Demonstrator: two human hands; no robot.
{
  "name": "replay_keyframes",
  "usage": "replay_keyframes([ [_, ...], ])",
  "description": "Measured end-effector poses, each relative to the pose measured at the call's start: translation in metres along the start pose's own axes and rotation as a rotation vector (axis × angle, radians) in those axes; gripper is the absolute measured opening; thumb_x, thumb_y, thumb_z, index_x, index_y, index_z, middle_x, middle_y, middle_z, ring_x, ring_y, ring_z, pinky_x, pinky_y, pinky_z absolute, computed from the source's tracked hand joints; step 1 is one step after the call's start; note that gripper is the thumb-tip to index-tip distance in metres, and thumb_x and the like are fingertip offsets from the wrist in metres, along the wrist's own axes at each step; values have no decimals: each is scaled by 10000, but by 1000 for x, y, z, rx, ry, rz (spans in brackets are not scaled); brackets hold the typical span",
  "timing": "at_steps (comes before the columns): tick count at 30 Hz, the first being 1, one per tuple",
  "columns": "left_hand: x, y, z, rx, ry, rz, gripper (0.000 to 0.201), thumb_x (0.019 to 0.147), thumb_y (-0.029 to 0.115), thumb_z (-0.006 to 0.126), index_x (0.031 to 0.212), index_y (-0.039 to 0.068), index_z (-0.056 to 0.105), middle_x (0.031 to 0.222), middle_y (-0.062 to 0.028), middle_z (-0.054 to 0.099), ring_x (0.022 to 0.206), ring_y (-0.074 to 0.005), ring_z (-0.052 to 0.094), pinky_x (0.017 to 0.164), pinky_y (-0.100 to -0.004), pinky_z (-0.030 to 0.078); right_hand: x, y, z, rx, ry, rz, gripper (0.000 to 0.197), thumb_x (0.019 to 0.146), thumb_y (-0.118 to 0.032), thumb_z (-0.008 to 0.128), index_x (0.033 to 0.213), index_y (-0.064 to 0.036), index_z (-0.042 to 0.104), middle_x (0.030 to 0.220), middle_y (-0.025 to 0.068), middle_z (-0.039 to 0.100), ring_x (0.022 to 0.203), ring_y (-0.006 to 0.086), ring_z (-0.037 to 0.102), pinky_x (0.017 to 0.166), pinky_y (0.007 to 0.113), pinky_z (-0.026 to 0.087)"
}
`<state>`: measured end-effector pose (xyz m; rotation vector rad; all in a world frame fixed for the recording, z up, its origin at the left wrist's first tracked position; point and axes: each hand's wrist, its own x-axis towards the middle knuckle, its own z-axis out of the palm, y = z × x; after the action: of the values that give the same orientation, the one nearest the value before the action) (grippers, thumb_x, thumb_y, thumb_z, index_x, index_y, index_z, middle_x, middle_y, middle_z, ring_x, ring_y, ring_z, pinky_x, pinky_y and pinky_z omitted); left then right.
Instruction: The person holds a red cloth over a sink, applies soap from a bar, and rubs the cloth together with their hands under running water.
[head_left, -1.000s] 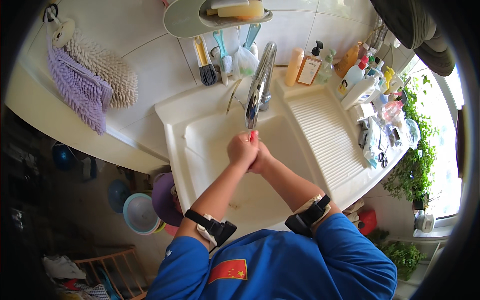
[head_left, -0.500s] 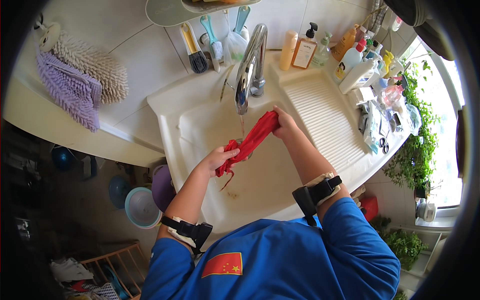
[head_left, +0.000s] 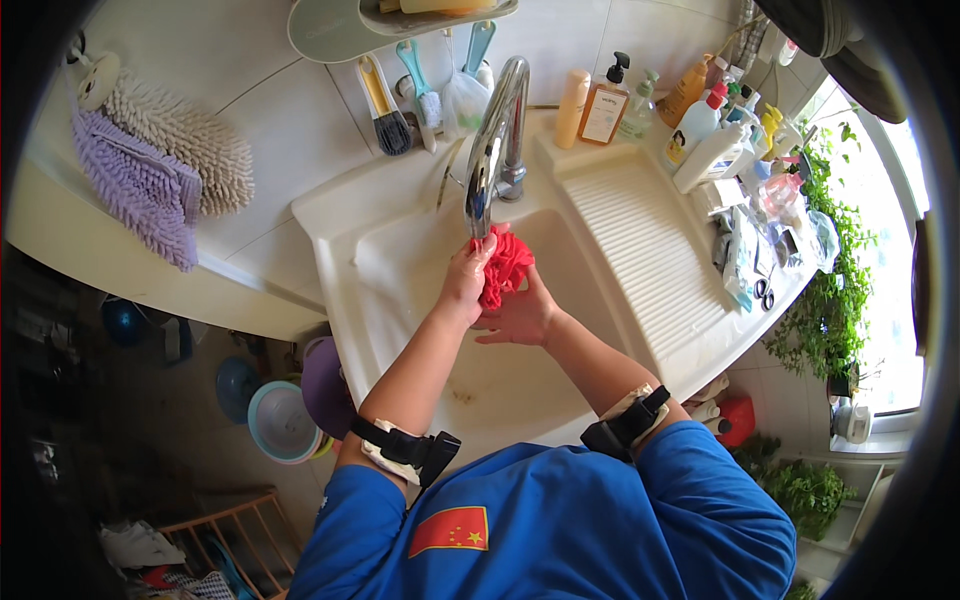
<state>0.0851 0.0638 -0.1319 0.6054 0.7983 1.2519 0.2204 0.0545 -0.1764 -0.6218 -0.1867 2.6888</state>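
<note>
A bunched red cloth (head_left: 508, 268) is crumpled right below the spout of the chrome faucet (head_left: 484, 175), over the basin of the white sink (head_left: 400, 330). My left hand (head_left: 466, 282) is closed on the cloth's left side and looks wet. Just below and to the right, my right hand (head_left: 528, 312) has its fingers stretched out and apart, its thumb by the cloth's edge. The fold of the cloth hides some of my left fingertips.
A ribbed drainboard (head_left: 640, 235) adjoins the basin on the right. Behind it stand a pump bottle (head_left: 605, 108) and several other bottles, with scissors (head_left: 764, 293) near the edge. Brushes (head_left: 388, 125) hang on the wall, purple cleaning mitt (head_left: 140, 185) at left.
The cloth was stretched between both hands and is now bunched under the faucet. My left hand moved up and right; my right hand came down and left, its fingers opening.
</note>
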Motion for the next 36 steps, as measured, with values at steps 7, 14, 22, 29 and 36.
replay_keyframes([
  [7, -14, -31, 0, 690, 111, 305, 318, 926, 284, 444, 938, 35, 642, 926, -121, 625, 846, -229, 595, 776, -342, 459, 22, -20, 24, 107, 51, -395, 563, 901, -520, 330, 1224, -75, 451, 1298, 150, 461, 1186, 330, 440, 1004, 493, 321],
  [14, -24, -41, 13, 1161, 258, 689, 423, 887, 204, 493, 1299, 117, 449, 1354, -289, 293, 1250, -428, 310, 1036, -455, 261, 44, -20, 20, 194, -12, -532, 308, 931, -295, 338, 1114, -100, 491, 1044, 98, 594, 945, 277, 551, 825, 416, 463],
  [22, 1, -11, -23, 1513, 326, 458, 403, 918, 282, 391, 1250, 59, 436, 1351, -165, 368, 1236, -387, 337, 1009, -526, 257, 32, 3, 58, 155, 52, -323, 303, 946, -331, 345, 1075, -148, 550, 1079, 18, 582, 1033, 178, 525, 911, 373, 403],
  [29, -39, -13, -30, 1339, 2, 581, 471, 891, 194, 432, 1325, 27, 358, 1411, -200, 286, 1315, -332, 263, 1062, -456, 216, 79, -7, 24, 248, 120, -354, 288, 935, -296, 354, 882, -79, 536, 823, 110, 579, 792, 300, 551, 721, 441, 476],
  [36, -37, 9, -75, 524, 424, 160, 442, 923, 355, 440, 1235, 44, 477, 1276, -110, 471, 1155, -217, 460, 942, -312, 376, 61, -5, 70, -164, 374, -103, 163, 867, -201, 518, 972, -83, 554, 873, 78, 618, 791, 219, 609, 732, 359, 520],
])
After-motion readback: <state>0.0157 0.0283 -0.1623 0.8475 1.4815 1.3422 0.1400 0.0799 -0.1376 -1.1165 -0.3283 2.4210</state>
